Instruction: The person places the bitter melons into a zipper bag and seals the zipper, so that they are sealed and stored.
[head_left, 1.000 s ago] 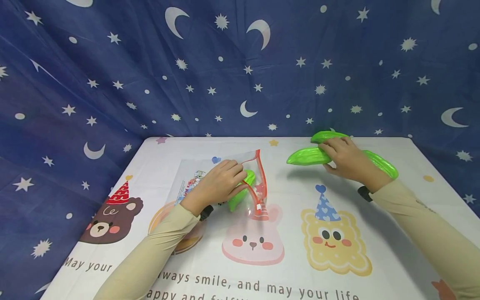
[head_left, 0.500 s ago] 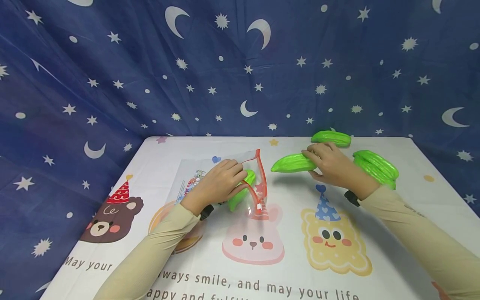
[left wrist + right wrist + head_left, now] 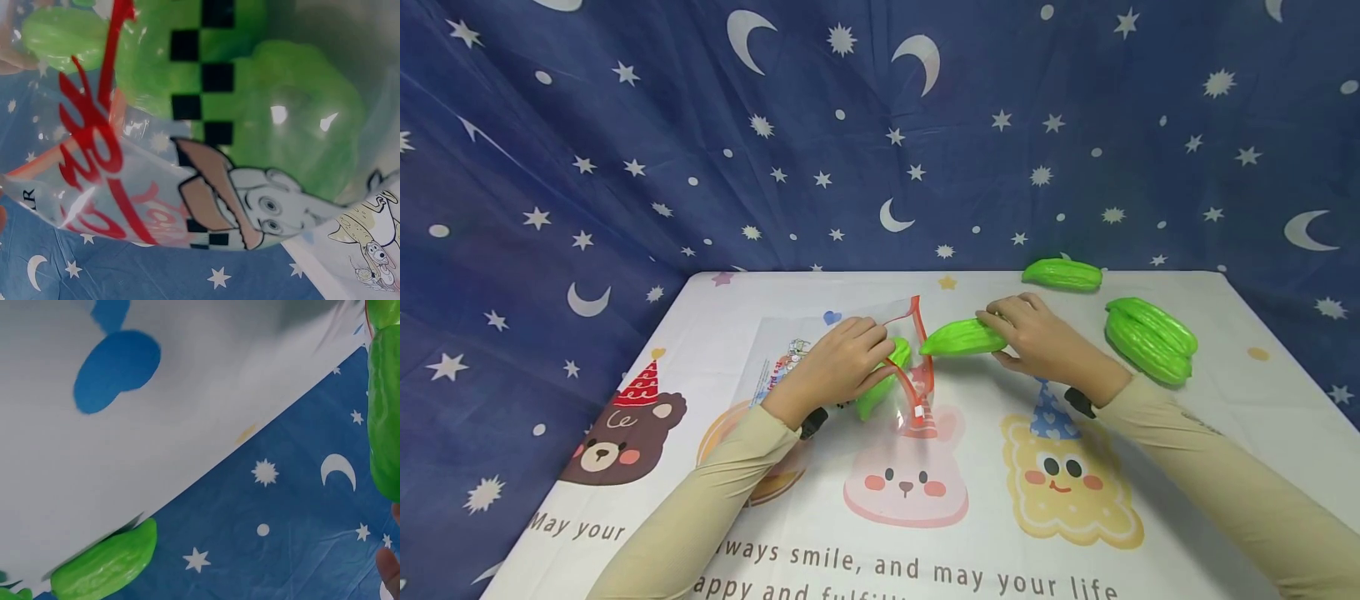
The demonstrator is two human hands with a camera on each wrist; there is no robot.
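Observation:
In the head view my left hand (image 3: 842,362) pinches the upper edge of a clear zip bag (image 3: 778,367) with a red zipper, its mouth held apart. A bright green ridged gourd (image 3: 874,398) shows inside; the left wrist view has green bulges (image 3: 300,112) behind the bag's printed cartoon. My right hand (image 3: 1030,337) holds another green gourd (image 3: 958,337) by its right end, just above the table. Its pointed left end is at the bag's red-edged mouth; whether it has passed inside I cannot tell. The right wrist view catches this gourd (image 3: 384,412) at its right edge.
One green gourd (image 3: 1062,275) lies at the table's back edge. Several more, side by side, form a cluster (image 3: 1152,340) at the right. A white printed cloth (image 3: 985,542) covers the table; a blue star-patterned curtain (image 3: 820,217) hangs behind it.
My right hand has carried its gourd left and slightly down, from beside the other gourds to the bag's mouth. The left hand and bag stay in place.

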